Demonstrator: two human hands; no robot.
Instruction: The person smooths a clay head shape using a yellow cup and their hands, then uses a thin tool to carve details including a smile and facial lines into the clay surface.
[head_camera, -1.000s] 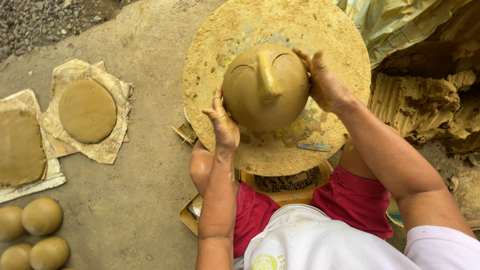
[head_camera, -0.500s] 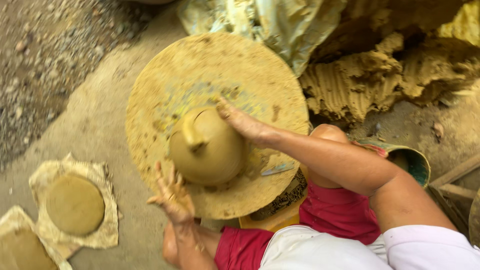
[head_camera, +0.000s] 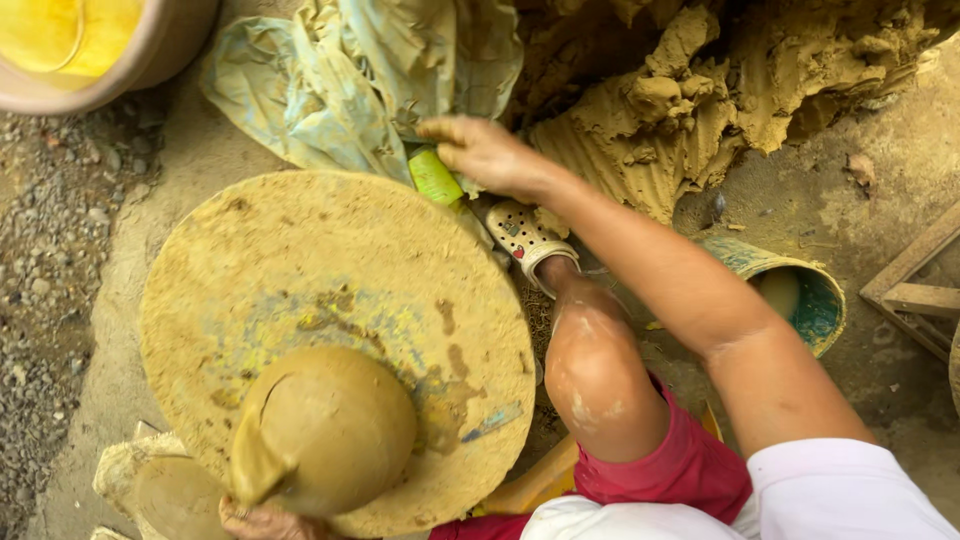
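Observation:
A round clay pot (head_camera: 325, 430) with a raised lip sits on the near part of a big, clay-smeared round wheel (head_camera: 330, 280). My left hand (head_camera: 262, 520) is at the bottom edge, fingers pressed against the pot's underside; most of that hand is cut off. My right hand (head_camera: 485, 155) reaches past the wheel's far rim, fingers closing on a crumpled pale green plastic sheet (head_camera: 350, 85) beside a small yellow-green object (head_camera: 434, 178).
A large heap of raw clay (head_camera: 700, 90) lies at the upper right. A yellow-filled basin (head_camera: 90, 45) stands top left, a small teal bucket (head_camera: 800, 290) at right. Wooden frame (head_camera: 915, 290) at far right. My knee (head_camera: 595, 370) and sandalled foot (head_camera: 520, 235) lie beside the wheel.
My right hand left the pot and reached up to the plastic sheet by the clay heap. The view swung up and right; the pot now sits lower in view.

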